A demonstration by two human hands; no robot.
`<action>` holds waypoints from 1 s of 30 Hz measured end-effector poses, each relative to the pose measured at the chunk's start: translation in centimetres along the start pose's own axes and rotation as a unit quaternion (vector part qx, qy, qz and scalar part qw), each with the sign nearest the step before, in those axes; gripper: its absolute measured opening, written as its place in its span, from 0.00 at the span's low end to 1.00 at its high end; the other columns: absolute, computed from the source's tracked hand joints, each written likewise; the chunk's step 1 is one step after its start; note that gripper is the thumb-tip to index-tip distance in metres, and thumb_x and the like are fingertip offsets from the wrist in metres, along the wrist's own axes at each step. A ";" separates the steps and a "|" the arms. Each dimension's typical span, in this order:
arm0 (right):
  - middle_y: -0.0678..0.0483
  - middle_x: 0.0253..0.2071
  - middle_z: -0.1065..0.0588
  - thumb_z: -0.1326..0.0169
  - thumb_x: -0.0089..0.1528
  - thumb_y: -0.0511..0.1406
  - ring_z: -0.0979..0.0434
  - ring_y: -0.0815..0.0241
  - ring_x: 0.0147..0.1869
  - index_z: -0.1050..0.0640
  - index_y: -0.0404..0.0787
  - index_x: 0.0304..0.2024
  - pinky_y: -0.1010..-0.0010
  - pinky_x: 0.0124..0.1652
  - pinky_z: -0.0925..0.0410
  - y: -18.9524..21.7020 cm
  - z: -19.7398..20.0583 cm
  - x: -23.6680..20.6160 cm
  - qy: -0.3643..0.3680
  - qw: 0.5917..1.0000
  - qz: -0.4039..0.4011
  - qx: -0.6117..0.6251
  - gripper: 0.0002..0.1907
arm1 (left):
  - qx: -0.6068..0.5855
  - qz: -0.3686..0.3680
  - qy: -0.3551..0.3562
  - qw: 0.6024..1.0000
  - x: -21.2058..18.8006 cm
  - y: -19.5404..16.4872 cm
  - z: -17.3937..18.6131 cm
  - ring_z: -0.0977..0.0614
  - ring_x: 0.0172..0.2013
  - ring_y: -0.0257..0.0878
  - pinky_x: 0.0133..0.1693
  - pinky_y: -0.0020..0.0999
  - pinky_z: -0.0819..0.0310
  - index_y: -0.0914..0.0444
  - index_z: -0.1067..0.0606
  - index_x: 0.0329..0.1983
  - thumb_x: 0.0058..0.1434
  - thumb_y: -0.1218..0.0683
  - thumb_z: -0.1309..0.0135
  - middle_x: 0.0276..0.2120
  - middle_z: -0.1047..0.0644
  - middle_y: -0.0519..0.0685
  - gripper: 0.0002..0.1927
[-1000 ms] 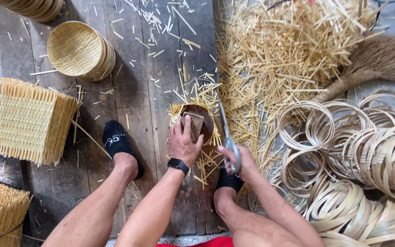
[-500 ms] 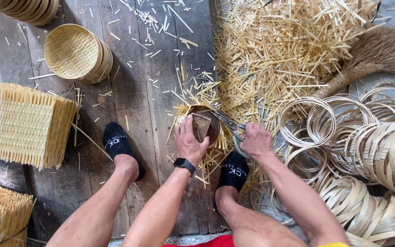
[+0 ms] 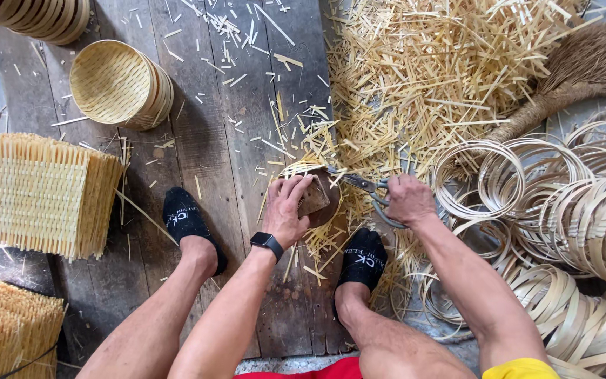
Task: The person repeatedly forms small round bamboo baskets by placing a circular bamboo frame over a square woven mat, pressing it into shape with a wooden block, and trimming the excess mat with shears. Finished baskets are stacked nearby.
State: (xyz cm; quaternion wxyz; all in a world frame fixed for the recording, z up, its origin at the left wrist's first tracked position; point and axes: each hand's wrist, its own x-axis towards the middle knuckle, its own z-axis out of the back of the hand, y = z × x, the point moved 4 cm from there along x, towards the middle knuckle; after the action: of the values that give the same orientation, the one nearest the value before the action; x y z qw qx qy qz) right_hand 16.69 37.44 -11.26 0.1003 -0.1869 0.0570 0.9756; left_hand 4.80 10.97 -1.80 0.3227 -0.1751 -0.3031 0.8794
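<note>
Right hand (image 3: 407,198) has swung in from the right since a second ago: it held the scissors (image 3: 359,184) upright near the knee then, and now they lie level, blades pointing left at the far rim of the woven disc (image 3: 313,196). Fingers are closed through the scissor handles. Left hand (image 3: 287,209) stays pressed flat on the disc with fingers curled over its edge, pinning it to the wooden floor (image 3: 240,105) between the two feet. Looks like trimming of the sticking-out strip ends is under way.

Around:
- big pile of cut strips (image 3: 429,77) far right
- heap of bamboo rings (image 3: 576,210) right
- broom (image 3: 583,70) far right
- stacked round baskets (image 3: 117,84) far left
- stack of square woven mats (image 3: 40,193) left

Loose offcuts crowd the disc's right side, close to the blades.
</note>
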 end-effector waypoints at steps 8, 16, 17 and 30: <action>0.50 0.25 0.28 0.45 0.58 0.41 0.29 0.59 0.27 0.26 0.38 0.27 0.67 0.27 0.31 2.7 0.0 1.8 -0.111 0.994 0.017 -0.009 0.12 | 0.012 -0.025 0.057 0.998 0.7 0.3 0.4 0.35 0.63 0.56 0.68 0.46 0.39 0.56 0.34 0.67 0.38 0.68 0.42 0.62 0.30 0.52 0.47; 0.47 0.28 0.27 0.44 0.55 0.45 0.27 0.58 0.30 0.25 0.36 0.32 0.67 0.29 0.31 1.0 1.2 0.3 -0.163 0.985 0.053 -0.023 0.17 | -0.065 0.172 -0.170 0.968 -1.8 -0.3 -2.2 0.34 0.61 0.60 0.64 0.52 0.40 0.65 0.45 0.71 0.40 0.49 0.26 0.59 0.35 0.64 0.59; 0.46 0.25 0.28 0.42 0.51 0.48 0.28 0.56 0.28 0.25 0.34 0.30 0.66 0.27 0.31 1.7 1.5 0.2 -0.213 0.974 0.067 -0.035 0.22 | -0.051 0.176 -0.176 0.967 -1.8 -0.3 -2.5 0.33 0.61 0.60 0.65 0.52 0.39 0.65 0.45 0.72 0.41 0.50 0.27 0.59 0.34 0.63 0.58; 0.48 0.24 0.29 0.42 0.55 0.50 0.31 0.58 0.26 0.28 0.36 0.28 0.68 0.23 0.32 0.7 0.3 0.8 -0.169 0.983 0.077 -0.001 0.22 | -0.036 0.086 -0.012 0.996 -0.2 0.8 -1.1 0.36 0.64 0.58 0.67 0.49 0.40 0.60 0.41 0.70 0.37 0.56 0.31 0.65 0.36 0.58 0.54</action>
State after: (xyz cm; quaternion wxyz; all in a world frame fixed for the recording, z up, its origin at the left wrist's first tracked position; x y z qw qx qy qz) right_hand 15.67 36.91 -11.24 0.0332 -0.0141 0.0524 0.9980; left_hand 5.07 10.79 -3.12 0.2360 -0.2019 -0.3224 0.8942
